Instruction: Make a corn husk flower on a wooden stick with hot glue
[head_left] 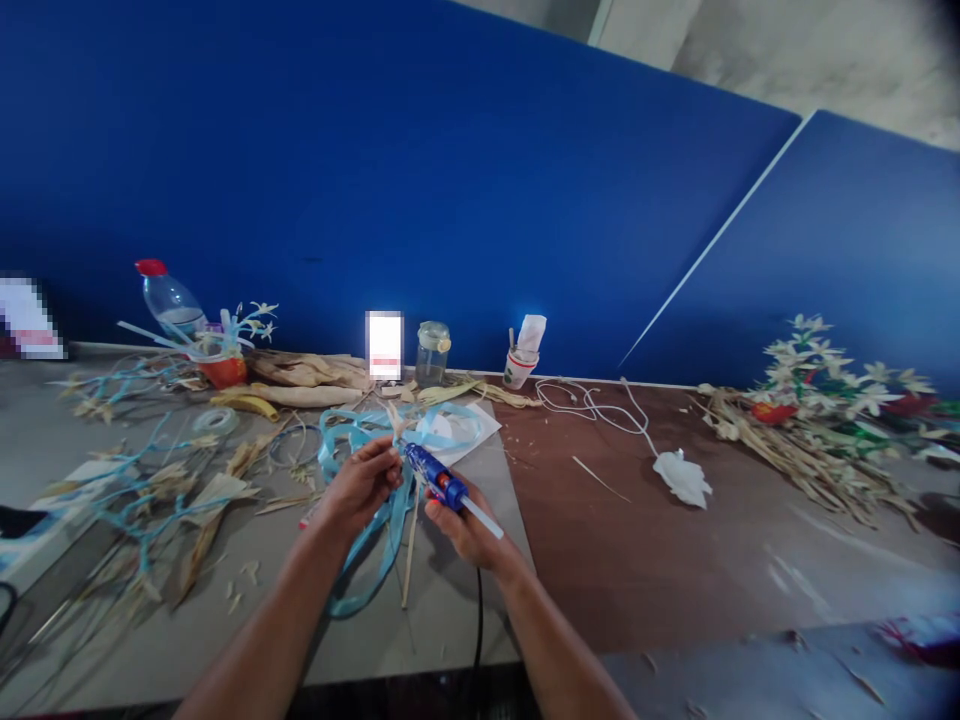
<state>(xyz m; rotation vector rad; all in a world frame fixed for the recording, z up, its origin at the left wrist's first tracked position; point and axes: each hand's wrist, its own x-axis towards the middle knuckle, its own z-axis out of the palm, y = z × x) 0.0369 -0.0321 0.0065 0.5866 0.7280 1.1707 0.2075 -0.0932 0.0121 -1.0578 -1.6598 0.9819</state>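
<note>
My right hand (466, 525) is wrapped round a blue hot glue gun (435, 474), whose white glue stick (484, 517) pokes out of the back. Its nozzle points away from me, towards the fingers of my left hand (369, 478). Those fingers pinch a small pale dried-husk flower (395, 420) close to the nozzle; the exact grip is partly hidden. Loops of light blue ribbon (382, 545) lie under and around both hands. A thin straw-coloured stalk (410, 550) lies on the table below them, and a black cord (478, 620) runs down from the gun.
Blue-wrapped stems (142, 500) and dried husks (300, 370) cover the left side. At the back stand a glass jar (433, 355), a paper cup (519, 368) and a bottle (171, 300). White cable (592, 405), crumpled tissue (681, 478) and white flowers (825, 375) lie to the right.
</note>
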